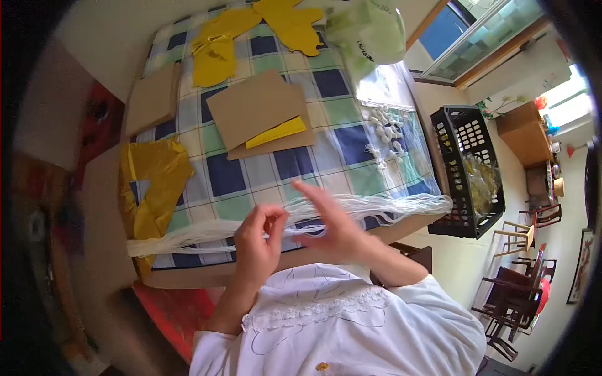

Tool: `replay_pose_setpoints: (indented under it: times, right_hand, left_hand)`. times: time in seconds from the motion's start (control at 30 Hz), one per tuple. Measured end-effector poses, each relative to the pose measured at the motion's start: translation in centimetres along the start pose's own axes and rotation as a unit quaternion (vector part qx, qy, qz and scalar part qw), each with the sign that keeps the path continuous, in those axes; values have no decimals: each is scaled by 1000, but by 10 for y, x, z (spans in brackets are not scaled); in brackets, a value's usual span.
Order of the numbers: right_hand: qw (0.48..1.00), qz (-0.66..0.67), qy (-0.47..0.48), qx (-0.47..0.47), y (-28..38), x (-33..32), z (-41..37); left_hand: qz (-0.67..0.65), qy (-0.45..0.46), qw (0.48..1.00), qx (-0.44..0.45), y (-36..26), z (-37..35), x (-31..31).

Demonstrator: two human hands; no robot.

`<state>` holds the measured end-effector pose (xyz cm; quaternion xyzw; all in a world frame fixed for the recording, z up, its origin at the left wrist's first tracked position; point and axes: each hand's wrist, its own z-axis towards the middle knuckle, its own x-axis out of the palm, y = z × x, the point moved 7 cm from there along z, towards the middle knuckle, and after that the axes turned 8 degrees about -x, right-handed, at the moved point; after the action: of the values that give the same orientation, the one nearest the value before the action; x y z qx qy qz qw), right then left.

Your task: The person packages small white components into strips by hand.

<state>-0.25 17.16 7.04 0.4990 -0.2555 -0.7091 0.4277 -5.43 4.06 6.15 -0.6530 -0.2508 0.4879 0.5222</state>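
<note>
A long bundle of thin white strands [389, 205] lies across the near edge of the checked cloth. Above it, my left hand [257, 238] is closed, with thumb and fingertips pinched together; whatever may be in the pinch is too small to make out. To its right, my right hand [335, 229] has its fingers spread, somewhat blurred, with nothing visible in them. Both hands cover the middle of the bundle. Farther back on the right rests a cluster of small white knotted pieces [385, 128], with loose pale strands below it.
Brown cardboard sheets [257, 106] with a yellow strip [276, 131] lie mid-table. Shiny gold-yellow sheets [160, 182] sit at the left and more yellow pieces [213, 56] at the back. A black crate [467, 169] stands beyond the right edge, near a pale green bag [376, 31].
</note>
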Motion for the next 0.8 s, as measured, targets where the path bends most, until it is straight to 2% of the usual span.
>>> replay_pose_setpoints:
  times: [0.03, 0.07, 0.13, 0.2, 0.27, 0.3, 0.37, 0.4, 0.43, 0.47, 0.5, 0.53, 0.57, 0.6, 0.67, 0.7, 0.73, 0.77, 0.8]
  right_hand:
    - [999, 28, 9, -21, 1, 16, 1]
    - [986, 163, 7, 38, -7, 31, 0]
    - [894, 422, 3, 148, -21, 61, -2]
    - [918, 388, 56, 67, -18, 64, 9]
    - [890, 434, 67, 120, -11, 55, 8]
    - [864, 490, 66, 100, -18, 57, 5]
    - [800, 594, 68, 57, -44, 61, -3]
    - [765, 616, 106, 155, -40, 54, -7]
    - [845, 511, 109, 113, -34, 43, 0]
    - [909, 396, 111, 69, -27, 34, 4]
    - [955, 274, 111, 24, -19, 26, 10]
    - [955, 233, 167, 70, -19, 26, 9]
    - [961, 219, 165, 39, -16, 25, 11]
    - [965, 205, 164, 8, -13, 25, 10]
    - [974, 173, 148, -20, -9, 28, 7]
    - [979, 155, 134, -17, -8, 30, 2]
    - [983, 140, 119, -17, -7, 32, -1]
    - [986, 131, 105, -18, -5, 36, -1]
    - [987, 124, 100, 24, -8, 32, 0]
  left_hand:
    - [-23, 22, 999, 31, -14, -2, 3]
    - [-46, 45, 996, 60, -24, -5, 6]
    - [-144, 84, 986, 20, -20, -7, 11]
    - [-251, 106, 962, 0, -21, -5, 12]
    - [-325, 81, 942, -25, -27, -7, 0]
    - [-360, 69, 930, -39, -26, -8, -6]
    - [-324, 7, 945, -48, -3, 1, -34]
    - [-289, -13, 955, -66, 14, 6, -46]
    - [-230, -11, 968, -99, 25, 11, -51]
    - [-104, 46, 978, -173, 39, 10, -48]
    - [24, 102, 965, -241, 52, 4, -46]
    - [-12, 248, 953, -173, 42, -1, -28]
    - [-46, 388, 915, -101, 29, -15, -15]
    - [-79, 517, 852, -27, 17, -35, -6]
    - [-360, 401, 841, -54, 39, -30, -5]
    - [-489, 326, 806, -66, 39, -24, -8]
    - [-616, 214, 749, -114, 43, -11, -15]
    - [-513, 162, 834, -124, 56, -3, -30]
    - [-393, 144, 897, -142, 50, 1, -40]
